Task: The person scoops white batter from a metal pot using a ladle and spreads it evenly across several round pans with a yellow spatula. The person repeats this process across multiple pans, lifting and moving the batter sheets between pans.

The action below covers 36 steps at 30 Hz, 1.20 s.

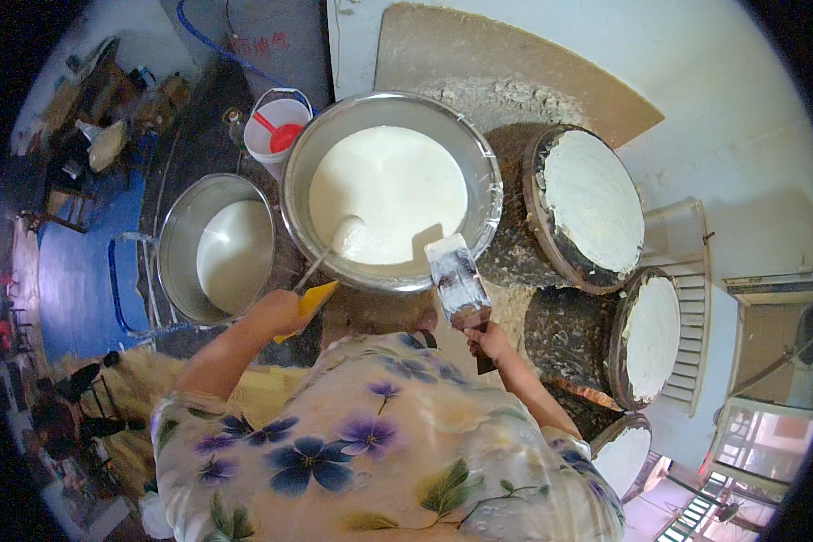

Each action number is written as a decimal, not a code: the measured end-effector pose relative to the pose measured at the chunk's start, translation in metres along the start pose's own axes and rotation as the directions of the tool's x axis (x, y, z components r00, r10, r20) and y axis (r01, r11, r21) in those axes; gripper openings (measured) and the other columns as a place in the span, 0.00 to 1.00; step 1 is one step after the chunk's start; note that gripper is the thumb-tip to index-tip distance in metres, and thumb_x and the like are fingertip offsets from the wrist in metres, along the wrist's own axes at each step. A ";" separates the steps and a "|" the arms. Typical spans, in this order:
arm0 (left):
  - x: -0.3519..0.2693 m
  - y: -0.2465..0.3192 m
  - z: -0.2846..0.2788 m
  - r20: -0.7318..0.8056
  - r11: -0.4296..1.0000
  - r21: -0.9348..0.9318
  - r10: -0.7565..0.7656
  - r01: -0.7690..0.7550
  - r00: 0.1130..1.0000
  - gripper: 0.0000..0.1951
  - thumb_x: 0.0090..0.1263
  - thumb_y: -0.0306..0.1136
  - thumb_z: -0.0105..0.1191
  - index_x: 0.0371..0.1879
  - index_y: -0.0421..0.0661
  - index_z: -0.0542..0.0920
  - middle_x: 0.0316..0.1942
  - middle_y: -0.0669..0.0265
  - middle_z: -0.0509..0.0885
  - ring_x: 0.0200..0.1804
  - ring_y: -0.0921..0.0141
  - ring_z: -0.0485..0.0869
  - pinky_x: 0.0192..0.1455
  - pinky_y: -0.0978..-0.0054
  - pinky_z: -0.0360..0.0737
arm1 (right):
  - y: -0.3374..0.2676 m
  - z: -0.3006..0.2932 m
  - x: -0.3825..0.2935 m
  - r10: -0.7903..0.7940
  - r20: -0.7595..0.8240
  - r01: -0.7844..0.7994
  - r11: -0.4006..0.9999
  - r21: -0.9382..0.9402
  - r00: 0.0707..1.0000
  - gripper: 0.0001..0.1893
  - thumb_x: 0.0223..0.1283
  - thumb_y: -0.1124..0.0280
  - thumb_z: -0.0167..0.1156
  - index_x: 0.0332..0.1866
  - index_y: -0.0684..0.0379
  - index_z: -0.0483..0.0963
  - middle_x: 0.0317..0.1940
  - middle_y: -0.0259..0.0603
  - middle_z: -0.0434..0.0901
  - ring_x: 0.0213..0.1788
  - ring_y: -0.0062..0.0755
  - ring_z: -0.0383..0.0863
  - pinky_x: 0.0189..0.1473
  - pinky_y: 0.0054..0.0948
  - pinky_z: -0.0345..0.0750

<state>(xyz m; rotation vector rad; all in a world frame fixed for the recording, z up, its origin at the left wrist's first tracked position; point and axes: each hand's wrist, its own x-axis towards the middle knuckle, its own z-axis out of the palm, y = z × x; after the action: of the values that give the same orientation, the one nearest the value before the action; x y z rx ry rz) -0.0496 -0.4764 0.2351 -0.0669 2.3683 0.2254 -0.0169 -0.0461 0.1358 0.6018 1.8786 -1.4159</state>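
Note:
My left hand [282, 316] grips the thin metal handle of a ladle [314, 267], whose bowl end dips into white liquid [393, 186]. A flat yellow piece [317, 305], perhaps a plastic scraper, is also at that hand. The liquid fills much of a large round metal basin [477, 196] in front of me. With my right hand [493, 342] I hold a broad, flat tool [459, 278] by its dark handle. White paste smears its blade, which overlaps the basin's near right rim; whether they touch, I cannot tell.
A smaller metal pot [169, 261] with white liquid stands left. Behind it, a white bucket [265, 152] holds a red dipper [283, 137]. Several dark drums with white-coated tops [593, 203] line the right side. A brown board [488, 47] lies against the wall beyond the basin.

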 end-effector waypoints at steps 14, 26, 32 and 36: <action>0.077 0.034 0.076 0.051 0.880 -0.342 0.366 -0.329 0.929 0.20 0.51 0.46 0.56 0.31 0.39 0.79 0.30 0.54 0.81 0.30 0.61 0.80 0.31 0.67 0.75 | -0.045 0.005 0.073 0.097 0.021 -0.098 0.995 0.011 0.995 0.08 0.51 0.72 0.59 0.32 0.63 0.68 0.18 0.38 0.72 0.15 0.26 0.70 0.18 0.30 0.71; 0.023 0.057 0.113 0.091 -0.106 -0.985 0.351 0.136 0.932 0.19 0.56 0.40 0.56 0.45 0.48 0.71 0.28 0.71 0.78 0.16 0.81 0.68 0.12 0.86 0.62 | -0.034 0.020 0.053 0.138 0.305 -0.242 0.911 0.333 0.942 0.12 0.50 0.66 0.60 0.35 0.58 0.68 0.23 0.37 0.73 0.20 0.27 0.72 0.24 0.30 0.73; 0.009 0.067 0.086 0.017 -0.026 -0.999 0.255 0.024 0.967 0.17 0.55 0.39 0.56 0.42 0.48 0.71 0.25 0.72 0.75 0.15 0.80 0.66 0.11 0.85 0.57 | -0.020 0.024 0.030 0.090 0.327 -0.180 0.950 0.255 0.941 0.12 0.49 0.65 0.62 0.34 0.59 0.69 0.20 0.37 0.72 0.21 0.28 0.72 0.24 0.30 0.72; 0.011 0.064 0.082 0.016 0.005 -1.000 0.164 0.016 0.986 0.17 0.57 0.38 0.54 0.43 0.47 0.71 0.26 0.71 0.75 0.15 0.80 0.66 0.11 0.85 0.57 | 0.003 0.029 0.039 -0.022 0.099 0.005 0.985 0.172 0.995 0.11 0.49 0.67 0.62 0.33 0.60 0.69 0.18 0.36 0.71 0.19 0.28 0.71 0.22 0.29 0.71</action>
<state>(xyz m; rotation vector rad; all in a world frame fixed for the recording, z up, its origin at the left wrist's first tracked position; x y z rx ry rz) -0.0088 -0.3985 0.1785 -0.5996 1.5083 1.9478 -0.0327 -0.0742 0.1003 0.5899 1.6968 -1.5987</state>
